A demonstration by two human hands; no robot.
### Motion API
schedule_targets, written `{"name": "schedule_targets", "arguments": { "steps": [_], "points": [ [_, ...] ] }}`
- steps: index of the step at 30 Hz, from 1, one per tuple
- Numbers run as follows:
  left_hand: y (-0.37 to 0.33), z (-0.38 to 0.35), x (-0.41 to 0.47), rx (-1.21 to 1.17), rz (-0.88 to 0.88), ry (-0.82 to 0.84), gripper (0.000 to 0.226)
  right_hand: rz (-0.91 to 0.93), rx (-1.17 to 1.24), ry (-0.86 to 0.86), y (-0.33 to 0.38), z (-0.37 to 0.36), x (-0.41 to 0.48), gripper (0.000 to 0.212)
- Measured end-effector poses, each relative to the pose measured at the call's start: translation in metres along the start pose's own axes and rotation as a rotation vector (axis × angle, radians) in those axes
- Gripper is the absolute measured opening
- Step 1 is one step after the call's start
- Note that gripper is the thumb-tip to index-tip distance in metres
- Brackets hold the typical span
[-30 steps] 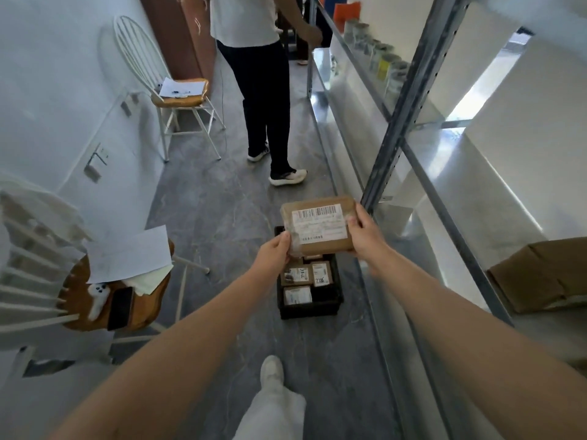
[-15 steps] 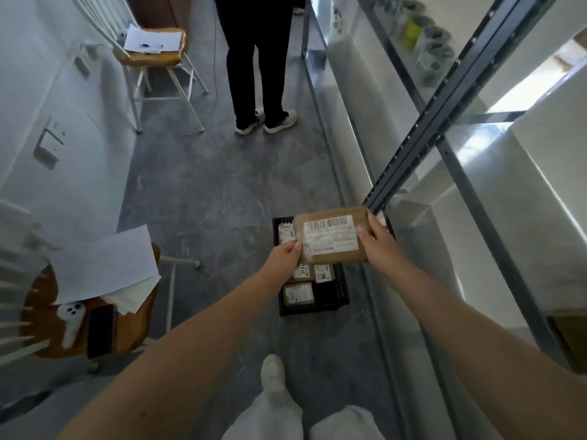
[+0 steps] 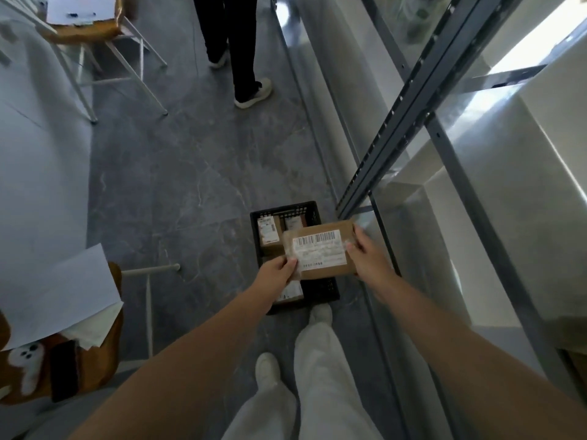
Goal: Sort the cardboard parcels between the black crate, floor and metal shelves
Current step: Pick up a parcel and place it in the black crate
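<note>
I have a flat cardboard parcel held up between both hands, label side facing me, with a barcode running along the top of its white sticker. My left hand pinches the lower left corner, its fingers closed onto the edge of the label, and my right hand clamps the right end, thumb on top and the rest of the hand wrapped behind the parcel. The parcel hangs in the air directly over the black crate, which sits on the grey marbled floor close to the foot of the metal shelves on my right. Inside the crate I can see other labelled parcels: one at the far left, another beside it partly hidden by the parcel I hold, and one more near the front edge below my left wrist. My legs in pale trousers show at the bottom, one white shoe touching or just short of the crate's near wall; I cannot tell which. Ahead, a second person in dark trousers stands on the floor next to the shelves. To my left a wooden chair seat carries loose sheets of paper, and a farther chair also holds papers.
</note>
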State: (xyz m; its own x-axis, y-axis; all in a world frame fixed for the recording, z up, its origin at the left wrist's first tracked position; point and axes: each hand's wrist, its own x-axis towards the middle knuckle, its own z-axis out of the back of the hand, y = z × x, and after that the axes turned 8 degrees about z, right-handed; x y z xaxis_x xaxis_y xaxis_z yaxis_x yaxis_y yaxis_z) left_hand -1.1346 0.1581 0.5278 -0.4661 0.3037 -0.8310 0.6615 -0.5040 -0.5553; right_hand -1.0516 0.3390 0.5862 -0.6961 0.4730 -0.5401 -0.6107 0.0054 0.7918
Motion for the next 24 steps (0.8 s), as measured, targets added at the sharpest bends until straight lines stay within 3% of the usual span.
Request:
{"name": "schedule_targets", "arguments": {
  "steps": [4,10,15,19,24],
  "points": [
    [-0.008,-0.008,0.037,0.099,0.053,-0.075,0.030,-0.053,0.031,0.047,-0.019,0.004,0.044,0.049],
    [0.004,-0.025,0.104,0.088,0.154,-0.116,0.023,-0.144,0.028,0.092,-0.062,-0.004,0.112,0.050],
    [0.048,-0.036,0.180,-0.001,0.255,-0.158,0.016,-0.184,-0.041,0.090,-0.129,-0.027,0.173,0.048],
    [0.082,-0.048,0.243,-0.053,0.369,-0.089,0.008,-0.212,-0.086,0.043,-0.193,-0.056,0.208,0.051],
    [0.132,-0.046,0.329,0.146,0.402,-0.063,0.027,-0.285,-0.213,0.040,-0.272,-0.091,0.245,0.059]
  ]
}}
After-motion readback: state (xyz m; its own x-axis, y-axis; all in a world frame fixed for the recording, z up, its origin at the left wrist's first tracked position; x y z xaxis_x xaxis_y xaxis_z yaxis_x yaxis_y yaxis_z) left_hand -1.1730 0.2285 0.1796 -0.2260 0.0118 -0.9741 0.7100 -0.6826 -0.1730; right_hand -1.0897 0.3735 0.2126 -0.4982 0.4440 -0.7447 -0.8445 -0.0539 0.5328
